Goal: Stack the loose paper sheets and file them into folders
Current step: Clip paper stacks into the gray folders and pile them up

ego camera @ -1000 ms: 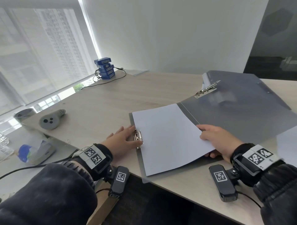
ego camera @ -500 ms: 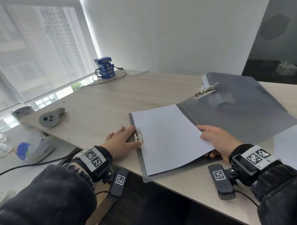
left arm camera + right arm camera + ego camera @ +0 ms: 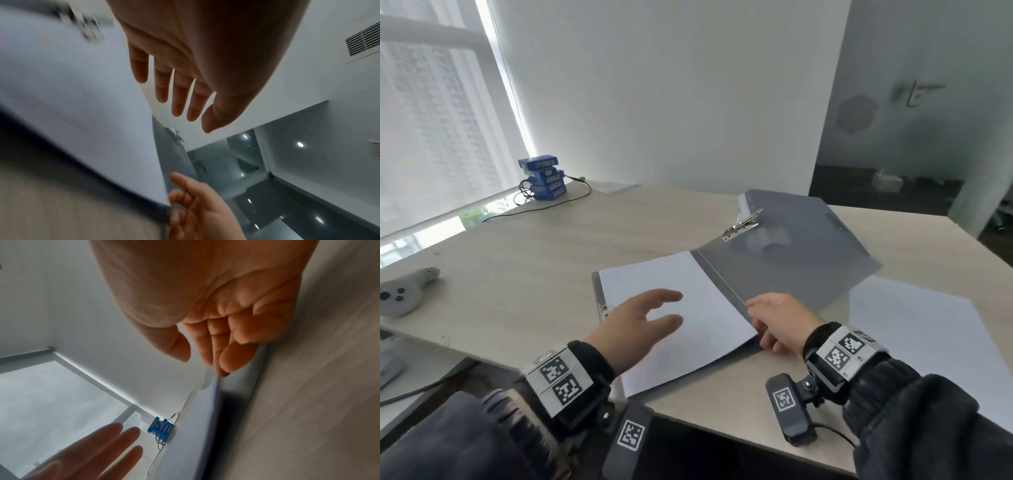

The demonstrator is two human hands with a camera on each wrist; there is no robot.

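An open grey folder lies on the table near me, with a stack of white sheets on its left half and a metal clip at that half's left edge. My left hand hovers over the sheets with fingers spread and straight, holding nothing; the left wrist view shows these fingers above the paper. My right hand is at the stack's right edge, relaxed, thumb apart; its fingertips touch the edge of the paper and folder.
A second grey folder with a raised metal clip and paper in it lies behind the first. Loose white sheets lie at the right. Blue boxes with a cable stand far left, and a grey controller lies at the left edge.
My left hand has left the clip at the folder's left edge and moved right, above the sheets. My right hand has loosened its hold on the stack's right edge.
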